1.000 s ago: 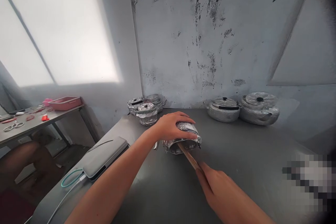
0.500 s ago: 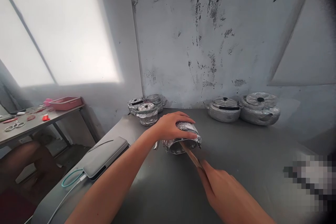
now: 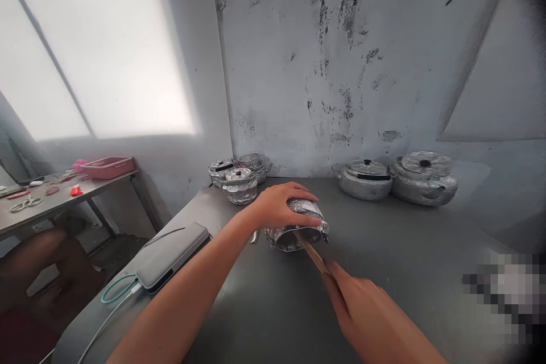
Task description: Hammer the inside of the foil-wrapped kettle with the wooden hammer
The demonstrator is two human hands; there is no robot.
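Note:
A silvery metal pot (image 3: 303, 205) with a crinkled, foil-like outside lies tipped on the grey table, its mouth facing me. Over its upper side spreads my left hand (image 3: 279, 206), thumb near the rim and fingers gripping the far wall. My right hand (image 3: 358, 304) is closed around a thin wooden stick (image 3: 313, 253). The stick slants up and away into the pot's mouth, so its far end is hidden inside.
Several small silver pots (image 3: 239, 186) stand behind, left of centre. Two larger lidded pots, one round (image 3: 365, 182) and one wider (image 3: 426, 182), sit back right. A grey case (image 3: 174, 256) with a white cable lies left. Beyond, another table holds a pink basket (image 3: 108, 167) and scissors (image 3: 26, 203).
The view has shifted very slightly. Both hands, the pot and the stick look nearly the same as before.

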